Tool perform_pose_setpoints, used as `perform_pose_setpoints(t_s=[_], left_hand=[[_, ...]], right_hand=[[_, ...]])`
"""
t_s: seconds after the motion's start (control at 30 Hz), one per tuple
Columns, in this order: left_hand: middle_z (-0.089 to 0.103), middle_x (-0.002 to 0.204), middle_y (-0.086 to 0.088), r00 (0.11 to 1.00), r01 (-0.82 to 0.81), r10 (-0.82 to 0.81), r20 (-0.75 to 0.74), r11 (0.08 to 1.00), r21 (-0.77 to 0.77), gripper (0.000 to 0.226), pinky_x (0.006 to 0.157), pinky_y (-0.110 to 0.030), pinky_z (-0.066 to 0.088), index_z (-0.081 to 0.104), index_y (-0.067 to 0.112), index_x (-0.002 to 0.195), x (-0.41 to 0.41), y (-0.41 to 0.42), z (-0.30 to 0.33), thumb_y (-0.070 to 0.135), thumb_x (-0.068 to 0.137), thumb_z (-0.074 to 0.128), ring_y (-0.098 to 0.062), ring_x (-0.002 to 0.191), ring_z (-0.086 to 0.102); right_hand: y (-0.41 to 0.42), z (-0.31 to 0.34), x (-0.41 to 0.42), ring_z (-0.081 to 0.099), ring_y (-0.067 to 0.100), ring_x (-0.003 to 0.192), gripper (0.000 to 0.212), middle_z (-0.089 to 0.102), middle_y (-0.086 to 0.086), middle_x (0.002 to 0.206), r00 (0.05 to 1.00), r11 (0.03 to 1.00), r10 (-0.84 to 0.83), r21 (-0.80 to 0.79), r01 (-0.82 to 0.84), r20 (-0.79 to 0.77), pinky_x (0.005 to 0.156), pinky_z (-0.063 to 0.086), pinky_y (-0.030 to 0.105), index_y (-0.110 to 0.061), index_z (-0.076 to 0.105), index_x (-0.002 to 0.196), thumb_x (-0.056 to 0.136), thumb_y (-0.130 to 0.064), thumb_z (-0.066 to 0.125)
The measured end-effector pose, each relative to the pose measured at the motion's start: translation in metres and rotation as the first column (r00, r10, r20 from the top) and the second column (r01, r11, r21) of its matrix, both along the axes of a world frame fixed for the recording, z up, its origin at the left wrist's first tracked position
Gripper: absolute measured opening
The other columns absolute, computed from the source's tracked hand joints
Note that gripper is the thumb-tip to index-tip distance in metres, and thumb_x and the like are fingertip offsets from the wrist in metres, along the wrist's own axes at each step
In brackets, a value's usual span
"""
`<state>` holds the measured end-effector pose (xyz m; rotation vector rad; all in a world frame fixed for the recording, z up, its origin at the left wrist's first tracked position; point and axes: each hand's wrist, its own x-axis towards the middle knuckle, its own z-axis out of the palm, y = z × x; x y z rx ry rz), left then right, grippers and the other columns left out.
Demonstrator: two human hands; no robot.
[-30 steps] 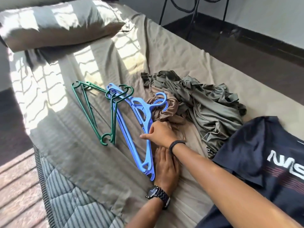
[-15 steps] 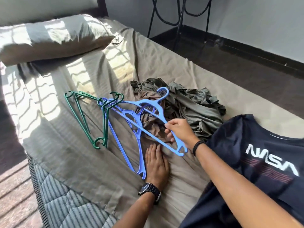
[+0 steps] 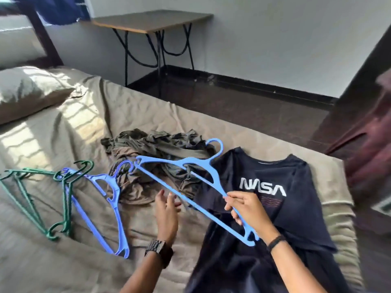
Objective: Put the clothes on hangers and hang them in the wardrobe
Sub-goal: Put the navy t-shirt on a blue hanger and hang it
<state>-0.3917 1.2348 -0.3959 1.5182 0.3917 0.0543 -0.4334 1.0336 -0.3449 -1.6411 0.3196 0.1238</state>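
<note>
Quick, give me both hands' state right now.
Left hand: open, fingers relaxed, holding nothing.
Right hand: closed, gripping the blue hanger lifted above the bed.

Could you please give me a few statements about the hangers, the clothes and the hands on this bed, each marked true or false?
1. The right hand grips a blue hanger held above the bed. True.
2. The left hand also grips that hanger. False: its fingers are relaxed and it holds nothing.
3. The navy NASA T-shirt already hangs on a hanger. False: it lies flat on the bed.
4. Green hangers lie on the bed left of another blue hanger. True.
5. The olive clothes are neatly folded. False: they lie in a crumpled heap.
</note>
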Motion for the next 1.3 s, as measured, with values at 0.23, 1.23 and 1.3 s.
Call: perform_pose_setpoints(t_s=[0.23,1.23,1.3], left_hand=[[0.060,0.077,-0.013,0.954,0.267,-0.297,-0.045,0.908,-0.323,0.011,0.048,-0.026,0.055,0.047,0.003,0.098,0.012,-0.091,0.035,-0.006,0.097,0.040,-0.013,0.048,0.062],[0.054,0.113,-0.022,0.755,0.490,-0.625,-0.199,0.335,0.805,0.032,0.085,-0.040,0.044,0.056,0.009,0.119,0.191,-0.235,-0.002,0.004,0.091,0.041,-0.041,0.103,0.057],[0.054,0.111,-0.020,0.740,0.486,-0.644,-0.193,0.314,0.816,0.033,0.084,-0.039,0.044,0.058,0.010,0.118,0.191,-0.233,-0.002,0.002,0.090,0.043,-0.040,0.102,0.058]], right_hand=[[-0.081,0.014,-0.016,0.058,0.013,0.058,0.015,0.067,0.013,0.088,0.998,0.992,-0.064,-0.109,0.066,0.019,0.046,0.045,0.022,-0.005,0.059,0.108,0.095,-0.002,0.051],[-0.254,0.017,-0.025,0.067,0.021,0.089,0.021,0.074,0.000,0.097,0.879,0.609,-0.410,-0.645,0.462,0.242,0.076,0.052,0.033,-0.016,0.074,0.107,0.087,-0.017,0.067],[-0.260,0.023,-0.025,0.067,0.018,0.091,0.022,0.074,-0.002,0.097,0.896,0.617,-0.377,-0.657,0.433,0.236,0.078,0.051,0.031,-0.017,0.073,0.109,0.088,-0.018,0.067]])
